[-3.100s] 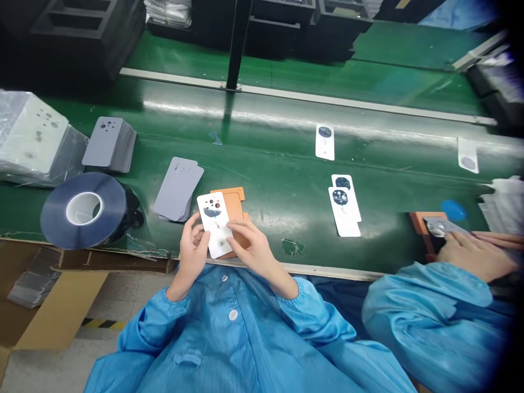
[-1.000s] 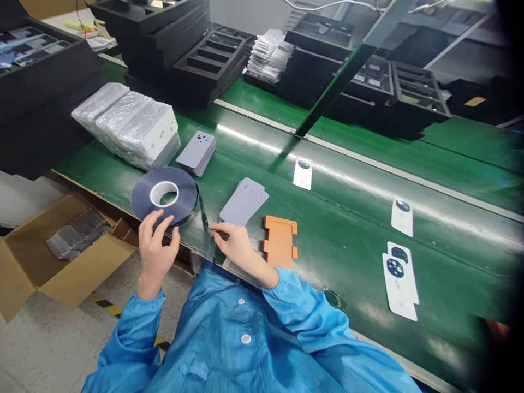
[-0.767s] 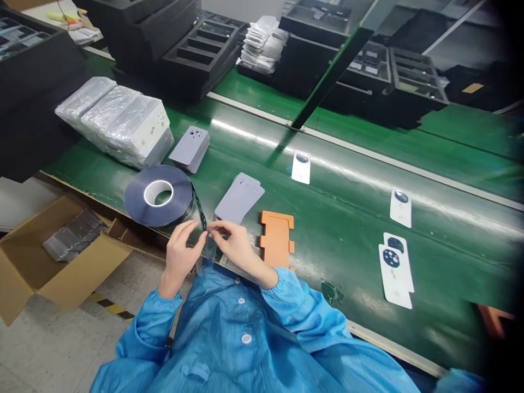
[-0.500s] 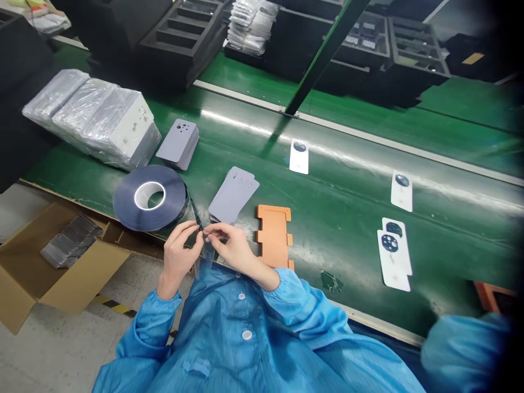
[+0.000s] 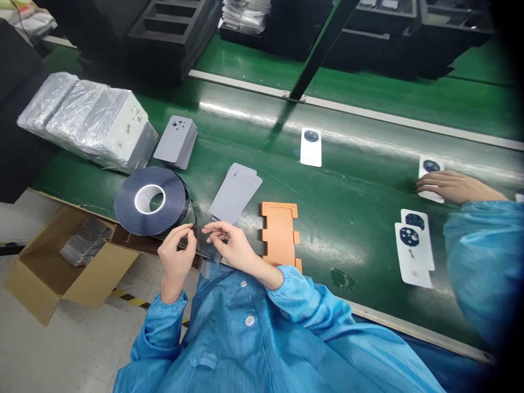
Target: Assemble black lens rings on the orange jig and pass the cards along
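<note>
A large roll of dark film tape point(image 5: 126, 204) with a white core lies at the table's front edge, left of my hands. From its right side a clear film strip point(image 5: 209, 268) runs down between my hands and hangs over the edge. My left hand point(image 5: 177, 256) pinches the strip's left side close to the roll. Opposite it, my right hand point(image 5: 234, 246) has its fingers curled at the strip's right side. Just beyond my right hand lie fanned grey phone back panels point(image 5: 233, 194). An orange fixture plate point(image 5: 279, 234) sits to the right of that hand.
Grey panels point(image 5: 174, 139) stand stacked behind the roll, beside plastic-wrapped panels point(image 5: 102, 123). White phone backs point(image 5: 311, 147) lie to the right, where another person's hand point(image 5: 458, 186) touches one. An open cardboard box point(image 5: 88, 278) is below the edge. Black trays point(image 5: 164, 43) stand behind.
My hands have moved slightly apart, with the film showing between them. Another person's hand has come in from the right onto a white phone back. The view has shifted a little.
</note>
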Action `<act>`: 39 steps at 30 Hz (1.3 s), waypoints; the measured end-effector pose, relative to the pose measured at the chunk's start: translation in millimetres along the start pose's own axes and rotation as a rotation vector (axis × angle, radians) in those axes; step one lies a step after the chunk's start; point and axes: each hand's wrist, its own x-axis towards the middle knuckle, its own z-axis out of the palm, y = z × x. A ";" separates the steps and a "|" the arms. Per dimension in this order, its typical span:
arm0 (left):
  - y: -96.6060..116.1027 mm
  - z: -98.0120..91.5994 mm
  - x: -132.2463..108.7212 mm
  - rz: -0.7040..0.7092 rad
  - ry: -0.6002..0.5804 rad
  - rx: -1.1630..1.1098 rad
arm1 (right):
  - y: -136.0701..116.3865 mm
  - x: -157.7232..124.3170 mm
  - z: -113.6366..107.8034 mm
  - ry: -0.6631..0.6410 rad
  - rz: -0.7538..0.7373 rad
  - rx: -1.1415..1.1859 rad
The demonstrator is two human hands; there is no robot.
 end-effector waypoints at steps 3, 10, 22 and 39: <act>-0.4 -8.7 -0.2 -0.145 0.162 -0.005 | 1.7 -0.3 -2.9 0.009 -0.017 -0.030; 40.6 -21.8 -5.2 -0.339 0.102 -0.246 | -22.5 -20.3 -32.1 0.060 -0.115 -0.102; 121.4 114.4 -13.9 -0.359 -0.713 -0.452 | -27.0 -86.7 -183.0 0.288 0.068 -0.229; 86.1 159.8 -4.5 -0.407 -0.537 -0.354 | 3.4 -45.6 -184.9 0.549 0.014 -0.497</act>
